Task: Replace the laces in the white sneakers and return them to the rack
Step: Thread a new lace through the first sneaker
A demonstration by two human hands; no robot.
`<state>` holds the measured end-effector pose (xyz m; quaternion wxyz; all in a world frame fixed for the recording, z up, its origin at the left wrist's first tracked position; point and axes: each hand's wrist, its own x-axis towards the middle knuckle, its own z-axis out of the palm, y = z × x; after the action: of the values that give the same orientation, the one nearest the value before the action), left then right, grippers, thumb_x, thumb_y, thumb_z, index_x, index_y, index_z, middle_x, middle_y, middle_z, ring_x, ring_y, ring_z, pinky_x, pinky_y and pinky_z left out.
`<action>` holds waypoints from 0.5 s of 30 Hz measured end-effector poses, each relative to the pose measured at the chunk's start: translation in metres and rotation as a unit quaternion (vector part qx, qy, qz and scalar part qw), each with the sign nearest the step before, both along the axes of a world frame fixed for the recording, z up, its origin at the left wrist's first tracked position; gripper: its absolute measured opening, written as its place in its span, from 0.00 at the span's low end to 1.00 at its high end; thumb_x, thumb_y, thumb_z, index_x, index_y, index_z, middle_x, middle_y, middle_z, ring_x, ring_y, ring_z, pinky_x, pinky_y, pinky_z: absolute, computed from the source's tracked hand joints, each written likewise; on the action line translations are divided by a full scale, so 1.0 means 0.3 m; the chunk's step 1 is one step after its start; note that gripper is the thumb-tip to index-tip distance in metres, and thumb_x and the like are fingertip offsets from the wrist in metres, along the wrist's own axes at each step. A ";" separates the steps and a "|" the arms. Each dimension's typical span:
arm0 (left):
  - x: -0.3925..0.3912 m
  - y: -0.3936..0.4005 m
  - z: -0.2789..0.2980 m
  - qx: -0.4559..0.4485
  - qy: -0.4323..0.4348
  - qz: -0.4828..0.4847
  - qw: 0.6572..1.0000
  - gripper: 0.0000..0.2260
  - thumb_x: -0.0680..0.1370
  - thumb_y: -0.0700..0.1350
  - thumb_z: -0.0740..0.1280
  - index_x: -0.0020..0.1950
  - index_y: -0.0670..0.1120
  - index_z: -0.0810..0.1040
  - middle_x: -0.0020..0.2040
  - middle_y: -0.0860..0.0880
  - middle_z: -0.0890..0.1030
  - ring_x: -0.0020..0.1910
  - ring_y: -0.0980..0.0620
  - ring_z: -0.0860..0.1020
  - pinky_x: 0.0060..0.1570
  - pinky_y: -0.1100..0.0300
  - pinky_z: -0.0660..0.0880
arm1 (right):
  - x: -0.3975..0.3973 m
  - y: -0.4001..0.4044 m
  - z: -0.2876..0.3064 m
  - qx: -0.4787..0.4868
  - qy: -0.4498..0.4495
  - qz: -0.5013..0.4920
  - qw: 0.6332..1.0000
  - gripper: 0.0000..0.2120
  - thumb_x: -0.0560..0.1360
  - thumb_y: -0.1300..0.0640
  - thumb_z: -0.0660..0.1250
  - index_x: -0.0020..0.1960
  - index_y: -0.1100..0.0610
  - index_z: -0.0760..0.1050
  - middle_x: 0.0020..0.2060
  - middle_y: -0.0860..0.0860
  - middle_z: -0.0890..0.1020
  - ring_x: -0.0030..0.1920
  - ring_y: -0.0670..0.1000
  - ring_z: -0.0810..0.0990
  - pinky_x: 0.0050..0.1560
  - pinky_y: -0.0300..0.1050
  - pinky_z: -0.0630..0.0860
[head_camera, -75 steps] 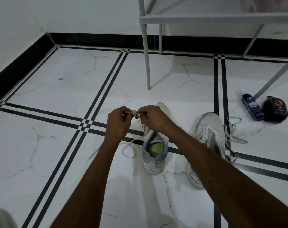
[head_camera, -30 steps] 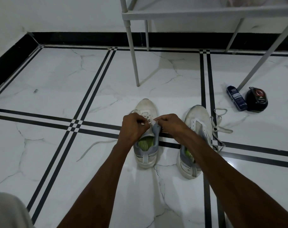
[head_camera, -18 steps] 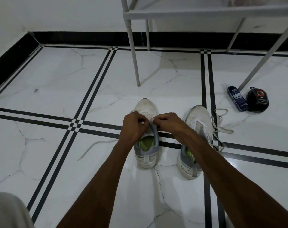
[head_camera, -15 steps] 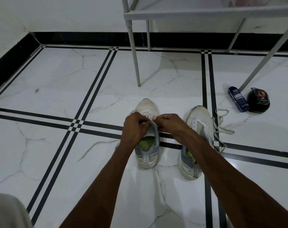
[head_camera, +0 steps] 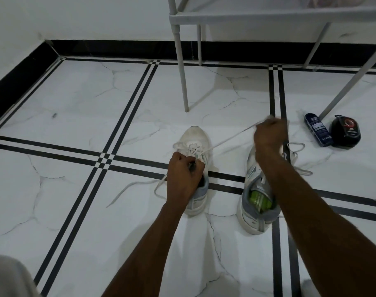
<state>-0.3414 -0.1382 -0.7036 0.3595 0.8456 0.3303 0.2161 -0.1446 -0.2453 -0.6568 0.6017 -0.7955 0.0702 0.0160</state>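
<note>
Marble floor (head_camera: pixel 75 99); sneaker (head_camera: pixel 195 140) toe-away, left grip (head_camera: pixel 184 174) clenched on it; right grip (head_camera: pixel 268 133) clenched on lace (head_camera: pixel 230 139)

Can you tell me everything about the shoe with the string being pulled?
The left sneaker is white with a grey heel collar and stands upright on the marble floor, toe pointing away. A white lace runs through its front eyelets. The left hand grips it at the tongue, while the right hand pulls one lace end taut to the right. The other end trails on the floor.

Probably a home: marble-tiled floor (head_camera: pixel 75 99), white shoe rack (head_camera: pixel 247 17)
</note>
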 end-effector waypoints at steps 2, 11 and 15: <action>-0.006 -0.002 0.001 0.003 -0.001 0.002 1.000 0.15 0.78 0.52 0.65 0.32 0.50 0.70 0.34 0.48 0.73 0.43 0.54 0.70 0.40 0.59 0.66 | 0.012 -0.025 0.023 0.013 -0.113 0.016 0.993 0.07 0.79 0.67 0.61 0.55 0.61 0.74 0.52 0.53 0.78 0.47 0.49 0.80 0.48 0.38 0.79; 0.001 -0.009 0.012 -0.005 -0.005 0.012 1.000 0.18 0.76 0.58 0.62 0.37 0.45 0.80 0.39 0.48 0.75 0.43 0.53 0.73 0.41 0.58 0.71 | -0.217 0.125 -0.112 -0.304 -0.173 0.464 0.814 0.08 0.76 0.62 0.66 0.48 0.62 0.84 0.46 0.58 0.85 0.47 0.58 0.83 0.49 0.48 0.78; -0.010 -0.007 0.017 -0.015 -0.010 0.012 1.000 0.12 0.78 0.49 0.69 0.38 0.43 0.81 0.39 0.47 0.75 0.44 0.52 0.74 0.44 0.53 0.74 | -0.023 0.008 -0.040 -0.169 -0.190 0.155 0.955 0.10 0.76 0.72 0.59 0.52 0.69 0.76 0.49 0.66 0.79 0.51 0.60 0.79 0.54 0.55 0.76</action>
<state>-0.3442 -0.1403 -0.6986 0.3727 0.8339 0.3400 0.2238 -0.1515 -0.2430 -0.6687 0.4510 -0.8749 -0.1681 -0.0546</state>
